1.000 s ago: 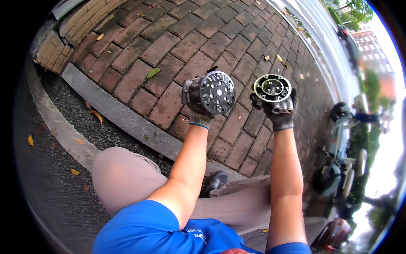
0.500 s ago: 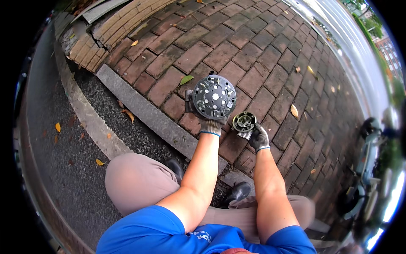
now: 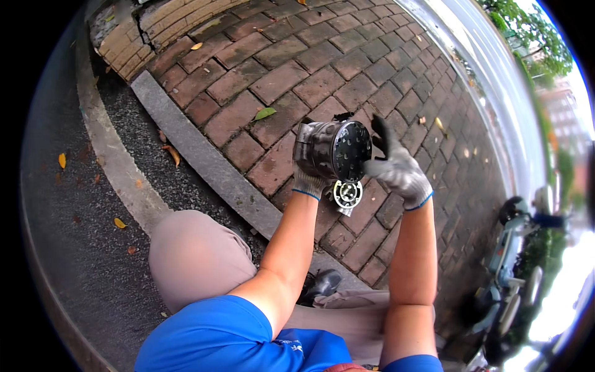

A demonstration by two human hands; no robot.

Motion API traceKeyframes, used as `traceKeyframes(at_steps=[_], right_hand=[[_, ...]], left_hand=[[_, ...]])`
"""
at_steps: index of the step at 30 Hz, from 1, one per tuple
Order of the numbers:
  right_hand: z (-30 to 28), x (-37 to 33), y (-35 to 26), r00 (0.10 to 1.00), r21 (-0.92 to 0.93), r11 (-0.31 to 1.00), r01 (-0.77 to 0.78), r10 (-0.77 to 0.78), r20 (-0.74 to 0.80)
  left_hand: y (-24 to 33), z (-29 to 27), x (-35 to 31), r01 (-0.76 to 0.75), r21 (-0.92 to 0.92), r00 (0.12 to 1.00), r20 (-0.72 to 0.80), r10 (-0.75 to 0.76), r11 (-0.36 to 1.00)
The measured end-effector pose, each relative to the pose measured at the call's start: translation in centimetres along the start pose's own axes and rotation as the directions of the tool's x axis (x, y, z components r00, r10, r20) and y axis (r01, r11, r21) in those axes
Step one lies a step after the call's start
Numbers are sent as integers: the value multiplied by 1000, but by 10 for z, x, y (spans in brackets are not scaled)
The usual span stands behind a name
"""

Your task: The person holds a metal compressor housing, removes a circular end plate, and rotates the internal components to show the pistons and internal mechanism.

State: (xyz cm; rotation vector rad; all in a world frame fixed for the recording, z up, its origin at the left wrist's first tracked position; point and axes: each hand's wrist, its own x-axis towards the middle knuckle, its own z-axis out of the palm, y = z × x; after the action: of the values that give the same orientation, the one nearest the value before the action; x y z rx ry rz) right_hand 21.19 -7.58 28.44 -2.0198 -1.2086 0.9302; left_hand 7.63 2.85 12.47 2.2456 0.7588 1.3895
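My left hand [image 3: 309, 181], in a grey and dark work glove, is closed round a black drum-shaped part [image 3: 322, 146]. The part is tilted so that its dark round face, dotted with small holes or studs, points right. Beside that face my right hand [image 3: 400, 173], gloved too, is open with fingers spread. Its fingertips reach close to the face; whether they touch it I cannot tell. Below the drum a small round metal part [image 3: 348, 194] with a ringed, holed face rests on the paving, partly behind my left hand and the drum.
Red brick paving [image 3: 273, 80] spreads ahead, with a green leaf [image 3: 264, 113] on it. A grey kerb [image 3: 198, 149] runs along the left beside dark asphalt [image 3: 68, 204]. A broken tiled block [image 3: 127, 49] stands at the far left, a parked scooter [image 3: 508, 260] at right.
The small metal part has left my right hand and now sits lower on the bricks. My right hand has risen and opened beside the drum. My left hand has turned the drum's face rightward.
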Motion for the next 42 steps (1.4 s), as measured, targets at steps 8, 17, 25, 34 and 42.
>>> traceKeyframes(at_steps=[8, 17, 25, 34, 42], right_hand=[[13, -48, -32, 968, -122, 991, -60, 28, -251], [-3, -88, -17, 942, 201, 979, -29, 94, -322], [-24, -100, 1, 943, 322, 941, 106, 8, -333], [-36, -97, 22, 951, 483, 871, 92, 67, -302], [-42, -94, 22, 959, 636, 759, 140, 56, -278]], left_hand=[[25, 41, -7, 277, -385, 649, 750, -124, -881], [65, 26, 15, 451, -277, 424, 903, -69, -849], [83, 21, 28, 541, -574, 594, 778, -204, -615], [87, 33, 21, 509, -441, 572, 815, -93, -739], [95, 41, 25, 538, -572, 473, 813, -340, -619]])
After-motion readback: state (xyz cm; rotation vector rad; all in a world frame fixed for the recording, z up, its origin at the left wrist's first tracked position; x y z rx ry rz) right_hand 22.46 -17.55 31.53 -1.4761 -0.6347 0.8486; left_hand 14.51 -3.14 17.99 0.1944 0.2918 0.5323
